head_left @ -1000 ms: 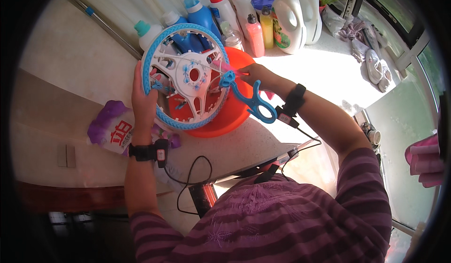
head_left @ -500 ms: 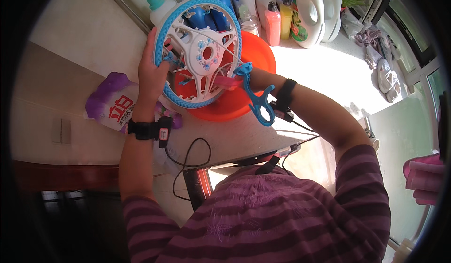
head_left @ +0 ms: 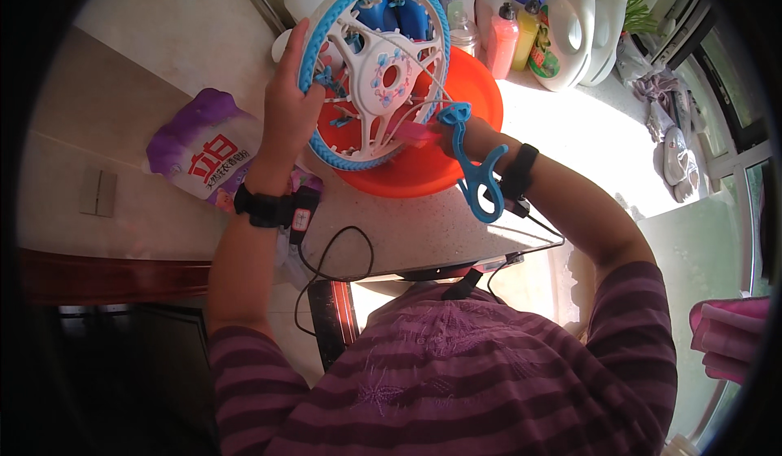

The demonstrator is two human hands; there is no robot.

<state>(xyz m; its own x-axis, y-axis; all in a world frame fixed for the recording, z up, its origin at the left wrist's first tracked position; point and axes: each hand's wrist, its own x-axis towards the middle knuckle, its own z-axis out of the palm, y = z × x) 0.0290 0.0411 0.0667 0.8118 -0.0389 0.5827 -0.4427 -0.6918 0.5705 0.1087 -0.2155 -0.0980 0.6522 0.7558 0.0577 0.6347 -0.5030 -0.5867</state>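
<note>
I see the round blue-rimmed clothes hanger (head_left: pixel 376 69) tilted on edge in the upper middle of the frame above the orange basin (head_left: pixel 423 171), my left hand (head_left: pixel 289 105) clamped on its left rim, my right hand (head_left: pixel 460 134), mostly hidden, apparently holding its right side by the blue hook (head_left: pixel 476 175).

The person is wearing a purple top with darker horizontal stripes, its sleeves ending above the elbows. A black strap with a small black device is circling each wrist, and thin black cables are trailing from both toward the body.
</note>
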